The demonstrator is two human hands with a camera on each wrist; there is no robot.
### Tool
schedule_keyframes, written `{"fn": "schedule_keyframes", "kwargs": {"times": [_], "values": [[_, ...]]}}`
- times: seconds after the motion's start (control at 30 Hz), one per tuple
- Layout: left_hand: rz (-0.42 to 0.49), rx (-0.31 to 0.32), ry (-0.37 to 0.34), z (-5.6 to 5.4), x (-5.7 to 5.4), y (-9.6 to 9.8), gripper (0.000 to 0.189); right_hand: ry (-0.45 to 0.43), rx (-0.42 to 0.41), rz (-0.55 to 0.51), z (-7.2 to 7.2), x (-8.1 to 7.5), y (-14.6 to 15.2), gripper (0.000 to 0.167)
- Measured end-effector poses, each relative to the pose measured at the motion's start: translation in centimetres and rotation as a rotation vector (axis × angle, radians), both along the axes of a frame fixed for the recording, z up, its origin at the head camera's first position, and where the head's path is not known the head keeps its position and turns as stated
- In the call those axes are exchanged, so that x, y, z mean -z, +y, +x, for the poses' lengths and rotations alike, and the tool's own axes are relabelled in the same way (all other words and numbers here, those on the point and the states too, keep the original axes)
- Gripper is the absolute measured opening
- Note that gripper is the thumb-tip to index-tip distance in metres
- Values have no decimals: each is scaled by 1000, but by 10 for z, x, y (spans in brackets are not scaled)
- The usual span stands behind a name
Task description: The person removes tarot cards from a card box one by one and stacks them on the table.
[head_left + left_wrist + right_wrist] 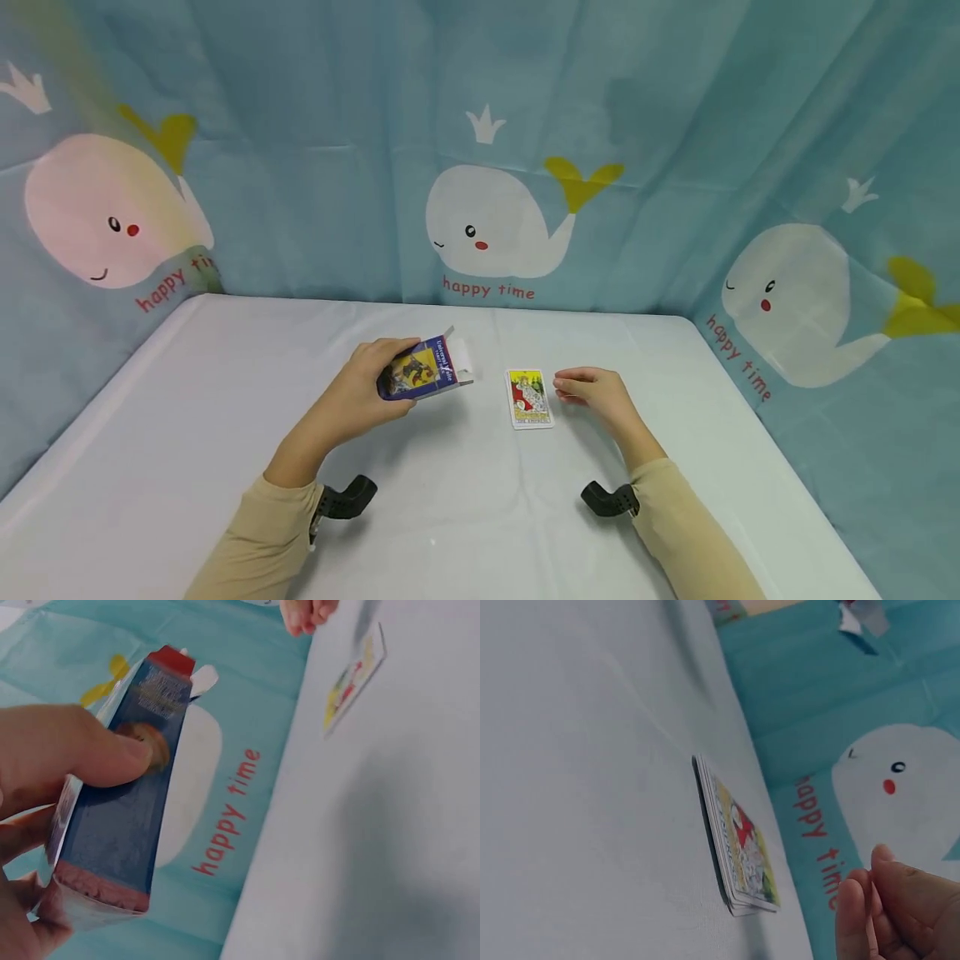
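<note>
My left hand (358, 385) holds a blue tarot card box (417, 368) above the table, fingers along its far side and thumb on the near side. The box has a yellow picture on its front, and its flap end stands open toward the right. In the left wrist view the thumb presses on the box's narrow blue side (112, 825). A small stack of tarot cards (529, 400) lies face up on the table, with a red and white figure on top. Just right of the stack, my right hand (606, 402) hovers with loosely bent fingers, holding nothing.
A white cloth covers the table (465, 533). Behind and beside it hangs a blue curtain (322, 208) printed with whales and "happy time". Black wrist cameras (348, 498) stick out from both forearms, inward over the table.
</note>
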State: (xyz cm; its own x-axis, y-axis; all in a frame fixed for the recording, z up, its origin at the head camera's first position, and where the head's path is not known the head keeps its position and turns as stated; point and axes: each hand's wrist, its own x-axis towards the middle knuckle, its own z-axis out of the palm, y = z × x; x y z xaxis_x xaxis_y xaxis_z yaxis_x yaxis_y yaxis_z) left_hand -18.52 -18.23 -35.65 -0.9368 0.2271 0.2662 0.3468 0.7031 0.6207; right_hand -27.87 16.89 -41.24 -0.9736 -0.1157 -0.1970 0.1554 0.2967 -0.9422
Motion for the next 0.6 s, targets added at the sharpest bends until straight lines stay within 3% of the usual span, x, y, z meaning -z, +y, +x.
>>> {"fn": "schedule_keyframes", "kwargs": {"times": [0.33,0.6], "values": [[47,-116,-35,4,14,-4,75,-2,-12,-64,20,2,-1,35],[78,-246,-59,8,20,0,77,-24,18,-79,31,6,-3,35]]}}
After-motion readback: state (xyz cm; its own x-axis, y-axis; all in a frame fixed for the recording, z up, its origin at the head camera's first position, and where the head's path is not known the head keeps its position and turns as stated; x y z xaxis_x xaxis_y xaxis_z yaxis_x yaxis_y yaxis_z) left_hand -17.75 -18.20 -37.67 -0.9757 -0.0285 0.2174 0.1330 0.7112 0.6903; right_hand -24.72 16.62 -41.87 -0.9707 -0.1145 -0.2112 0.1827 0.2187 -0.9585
